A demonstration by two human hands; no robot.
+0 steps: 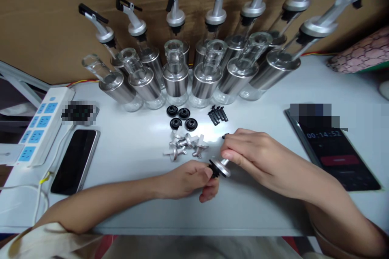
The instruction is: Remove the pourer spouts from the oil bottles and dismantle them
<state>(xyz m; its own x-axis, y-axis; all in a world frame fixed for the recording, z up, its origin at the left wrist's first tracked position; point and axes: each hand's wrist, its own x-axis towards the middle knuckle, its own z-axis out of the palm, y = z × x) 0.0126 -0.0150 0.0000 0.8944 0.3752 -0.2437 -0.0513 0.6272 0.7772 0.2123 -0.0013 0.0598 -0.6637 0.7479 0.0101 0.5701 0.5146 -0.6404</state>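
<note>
Left hand [194,178] pinches the black stopper [213,168] between thumb and curled fingers, just above the near part of the table [136,214]. Right hand [258,156] closes from the other side on the slim neck of the metal pourer [224,168], whose round collar sits against the stopper. The two parts lie end to end, one per hand; likely held so for a firm opposing grip, one side steadying while the other presses or twists. A small black tip [225,136] shows by the right fingertips; perhaps a lever on the pourer, though the fingers hide too much to be sure.

Just beyond the hands, loose parts lie sorted by kind: bare metal spouts [189,141] in a heap, four black stoppers [184,113] grouped, black levers [218,115] side by side. Sorting probably spares searching, and all is within short reach.

Farther back, five open bottles [207,77] stand upright in front, with pourer-topped bottles [215,17] mostly behind them and one at the right end. The arrangement seems to separate topped from bare. A running-style timer display [334,162] lies flat at right, apart from the work.
</note>
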